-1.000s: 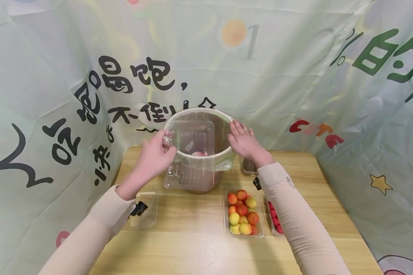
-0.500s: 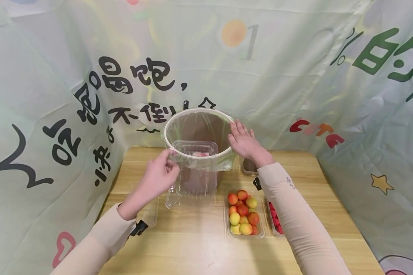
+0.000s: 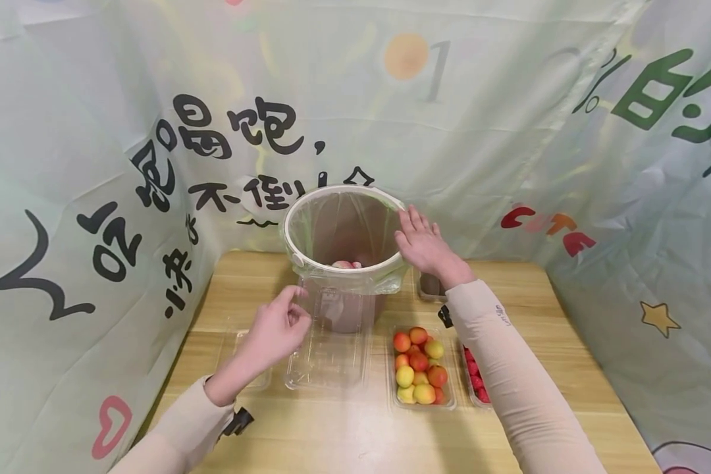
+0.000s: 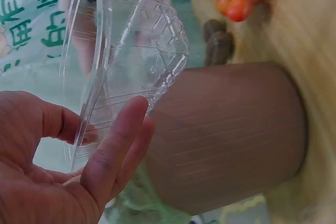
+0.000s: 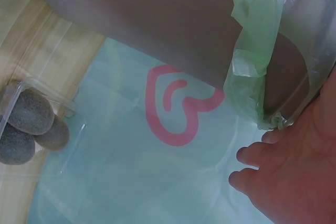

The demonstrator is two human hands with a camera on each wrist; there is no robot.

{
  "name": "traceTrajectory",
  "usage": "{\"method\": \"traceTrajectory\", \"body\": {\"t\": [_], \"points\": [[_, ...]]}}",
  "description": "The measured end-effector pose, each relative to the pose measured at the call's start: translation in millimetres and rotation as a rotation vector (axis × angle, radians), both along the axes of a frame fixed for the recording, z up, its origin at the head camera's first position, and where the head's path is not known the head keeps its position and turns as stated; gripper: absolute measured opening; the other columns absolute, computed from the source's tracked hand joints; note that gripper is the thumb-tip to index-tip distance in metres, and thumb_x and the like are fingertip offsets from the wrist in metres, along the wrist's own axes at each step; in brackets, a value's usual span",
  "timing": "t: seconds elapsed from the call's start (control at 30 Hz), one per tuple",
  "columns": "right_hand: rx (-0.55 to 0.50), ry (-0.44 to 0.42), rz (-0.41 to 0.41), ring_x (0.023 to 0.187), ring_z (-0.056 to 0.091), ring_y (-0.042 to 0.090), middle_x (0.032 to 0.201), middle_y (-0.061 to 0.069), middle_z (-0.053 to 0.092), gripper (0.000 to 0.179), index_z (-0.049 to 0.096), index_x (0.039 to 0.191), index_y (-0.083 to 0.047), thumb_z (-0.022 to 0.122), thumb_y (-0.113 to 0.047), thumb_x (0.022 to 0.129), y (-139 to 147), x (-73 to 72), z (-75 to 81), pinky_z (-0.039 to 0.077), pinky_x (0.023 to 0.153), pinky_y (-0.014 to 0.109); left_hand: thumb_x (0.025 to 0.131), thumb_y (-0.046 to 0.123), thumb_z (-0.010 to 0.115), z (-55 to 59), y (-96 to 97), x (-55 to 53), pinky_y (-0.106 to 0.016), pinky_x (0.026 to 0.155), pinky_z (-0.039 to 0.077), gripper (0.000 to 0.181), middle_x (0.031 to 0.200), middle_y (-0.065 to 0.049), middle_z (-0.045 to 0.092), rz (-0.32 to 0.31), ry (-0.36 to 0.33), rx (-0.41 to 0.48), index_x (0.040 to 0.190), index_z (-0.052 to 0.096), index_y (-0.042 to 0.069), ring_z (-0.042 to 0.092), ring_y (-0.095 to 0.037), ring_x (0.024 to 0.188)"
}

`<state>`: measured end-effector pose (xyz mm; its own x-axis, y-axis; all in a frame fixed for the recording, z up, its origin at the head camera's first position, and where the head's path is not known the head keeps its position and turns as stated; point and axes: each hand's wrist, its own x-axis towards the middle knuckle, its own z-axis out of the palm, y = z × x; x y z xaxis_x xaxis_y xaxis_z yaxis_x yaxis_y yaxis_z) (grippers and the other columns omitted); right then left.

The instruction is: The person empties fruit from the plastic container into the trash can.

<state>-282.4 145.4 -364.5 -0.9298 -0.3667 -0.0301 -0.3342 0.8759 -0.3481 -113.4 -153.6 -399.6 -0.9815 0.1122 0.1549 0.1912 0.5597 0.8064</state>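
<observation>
Clear tray (image 3: pixel 332 359) being held before the bin (image 3: pixel 355 230)

Head view: the left hand (image 3: pixel 278 329) is pinching the tray in front of the bin; the right hand (image 3: pixel 423 250) is lying straight-fingered at the bin's right rim.

Left wrist view: the tray is tilting beside the bin.

Right wrist view: the right hand is probably touching the bin's green liner (image 5: pixel 252 51).

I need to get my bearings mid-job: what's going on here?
A person's left hand pinches the edge of an empty clear plastic container in front of a brown bin. The right hand is at the bin's rim, by its green liner. Something pinkish shows inside the bin. Red and yellow fruit sits in a clear box nearby.
</observation>
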Motion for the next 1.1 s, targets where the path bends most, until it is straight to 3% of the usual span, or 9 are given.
{"method": "traceTrajectory", "body": {"t": [0.23,0.5,0.9,1.1], "points": [[-0.01,-0.011,-0.004,0.163,0.0,0.047,0.177,0.021,-0.007,0.071,-0.001,0.169,-0.005,0.015,-0.042,0.11,-1,1.4,1.7,0.005,0.131,0.066,0.089,-0.006,0.062,-35.7,2.5,2.1,-0.028,0.043,0.055,0.042,0.086,-0.013,0.073,0.006,-0.091,0.074,0.131,0.059,-0.005,0.065,-0.019,0.051],[-0.009,-0.009,-0.008,0.163,0.0,0.047,0.177,0.021,-0.006,0.071,-0.001,0.169,-0.005,0.015,-0.041,0.11,0,-0.2,0.5,0.004,0.131,0.066,0.09,-0.004,0.064,-69.9,4.8,0.3,-0.026,0.041,0.051,0.04,0.077,-0.006,0.068,0.007,-0.164,0.055,0.13,0.06,-0.006,0.061,-0.015,0.045],[-0.008,-0.001,-0.007,0.163,0.002,0.048,0.177,0.022,-0.005,0.07,0.001,0.169,-0.004,0.015,-0.04,0.11,0,-2.3,-1.1,0.006,0.131,0.067,0.09,-0.002,0.064,-106.1,12.1,-2.9,-0.026,0.039,0.048,0.039,0.06,-0.002,0.06,-0.01,-0.252,0.054,0.128,0.058,-0.009,0.054,-0.009,0.039],[-0.008,-0.006,-0.005,0.163,0.001,0.047,0.177,0.021,-0.005,0.07,0.001,0.169,-0.005,0.014,-0.041,0.111,0,-2.7,-1.6,0.006,0.131,0.066,0.092,0.001,0.063,-119.9,12.6,-4.6,-0.028,0.04,0.05,0.042,0.061,-0.003,0.061,-0.004,-0.303,0.055,0.132,0.057,-0.009,0.056,-0.013,0.04]]}}
